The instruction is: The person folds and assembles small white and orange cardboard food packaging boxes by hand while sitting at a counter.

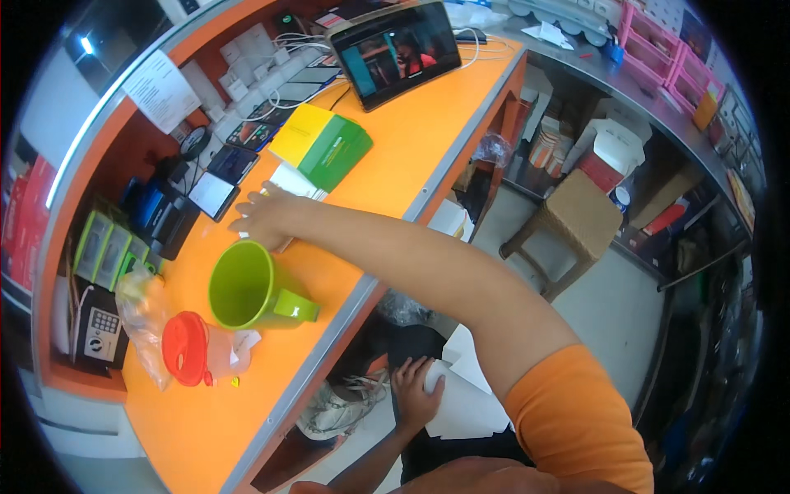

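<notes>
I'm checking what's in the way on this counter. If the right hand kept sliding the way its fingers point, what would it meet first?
Most likely the smartphone with the lit white screen, just beyond the right hand, whose fingertips point left across the orange counter. Depth is unclear; the black device follows.

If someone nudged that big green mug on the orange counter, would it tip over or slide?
The green mug looks wide and squat, so it would probably slide rather than tip. It seems empty plastic, likely light. Its handle points toward the counter edge, so a push there might spin it.

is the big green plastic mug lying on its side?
No, the big green plastic mug stands upright on the orange counter, open mouth up.
</notes>
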`<act>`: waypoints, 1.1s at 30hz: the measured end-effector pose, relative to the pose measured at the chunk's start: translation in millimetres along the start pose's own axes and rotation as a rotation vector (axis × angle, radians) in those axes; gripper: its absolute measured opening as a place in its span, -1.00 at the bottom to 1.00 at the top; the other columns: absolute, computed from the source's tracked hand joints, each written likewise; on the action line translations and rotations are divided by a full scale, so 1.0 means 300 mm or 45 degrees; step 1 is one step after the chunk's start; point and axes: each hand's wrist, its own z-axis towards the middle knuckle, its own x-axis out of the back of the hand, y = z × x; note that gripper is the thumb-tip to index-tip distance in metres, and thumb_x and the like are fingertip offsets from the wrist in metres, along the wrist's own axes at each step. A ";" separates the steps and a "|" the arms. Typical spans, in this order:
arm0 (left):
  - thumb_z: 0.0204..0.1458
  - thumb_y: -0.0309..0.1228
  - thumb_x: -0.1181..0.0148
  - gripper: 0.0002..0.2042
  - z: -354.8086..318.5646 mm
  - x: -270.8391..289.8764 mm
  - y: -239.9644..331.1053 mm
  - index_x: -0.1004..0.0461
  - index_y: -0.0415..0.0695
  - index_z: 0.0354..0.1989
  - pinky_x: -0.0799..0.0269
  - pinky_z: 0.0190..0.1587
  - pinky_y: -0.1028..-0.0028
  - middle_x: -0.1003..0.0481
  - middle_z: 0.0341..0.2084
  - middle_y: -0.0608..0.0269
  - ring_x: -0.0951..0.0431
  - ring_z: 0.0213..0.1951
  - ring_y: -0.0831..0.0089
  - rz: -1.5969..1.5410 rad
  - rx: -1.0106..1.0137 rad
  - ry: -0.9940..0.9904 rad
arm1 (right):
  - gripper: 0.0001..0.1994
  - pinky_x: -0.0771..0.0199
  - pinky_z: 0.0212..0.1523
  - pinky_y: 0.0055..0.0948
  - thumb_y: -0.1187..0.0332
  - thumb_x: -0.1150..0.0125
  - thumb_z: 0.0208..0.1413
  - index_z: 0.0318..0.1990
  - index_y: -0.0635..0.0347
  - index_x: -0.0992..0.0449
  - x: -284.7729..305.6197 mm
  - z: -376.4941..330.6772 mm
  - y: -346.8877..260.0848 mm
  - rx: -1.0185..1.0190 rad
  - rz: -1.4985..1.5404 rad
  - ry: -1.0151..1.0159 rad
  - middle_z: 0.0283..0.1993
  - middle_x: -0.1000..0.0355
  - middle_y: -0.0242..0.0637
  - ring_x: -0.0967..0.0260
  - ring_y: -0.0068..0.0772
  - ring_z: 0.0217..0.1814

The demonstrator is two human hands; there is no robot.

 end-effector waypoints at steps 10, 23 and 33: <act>0.00 -0.27 -0.33 -0.58 0.012 -0.020 -0.003 -0.53 -0.11 0.05 -0.05 0.29 0.03 -0.45 0.09 0.17 -0.28 0.22 0.05 0.013 0.044 -0.044 | -0.40 -0.07 0.29 -0.06 -0.23 0.26 0.26 0.14 -0.08 -0.53 0.009 0.009 0.028 0.088 0.185 0.068 0.24 -0.37 -0.18 -0.16 -0.16 0.36; 0.02 -0.23 -0.31 -0.57 0.017 -0.054 -0.025 -0.51 -0.09 0.07 -0.04 0.29 -0.04 -0.44 0.10 0.18 -0.26 0.23 0.03 0.039 0.016 -0.120 | -0.44 -0.30 0.08 -0.03 -0.15 0.15 0.27 -0.18 0.12 -0.66 0.102 0.012 0.088 0.096 0.318 0.433 -0.20 -0.57 -0.07 -0.43 0.01 0.06; 0.01 -0.21 -0.31 -0.55 0.059 -0.034 0.021 -0.48 -0.07 0.08 -0.05 0.28 -0.02 -0.42 0.10 0.18 -0.25 0.22 0.02 0.083 0.019 -0.121 | -0.43 -0.33 0.08 -0.01 -0.13 0.16 0.28 -0.15 0.16 -0.65 0.136 -0.004 0.105 0.142 0.416 0.683 -0.05 -0.52 -0.04 -0.42 0.02 0.09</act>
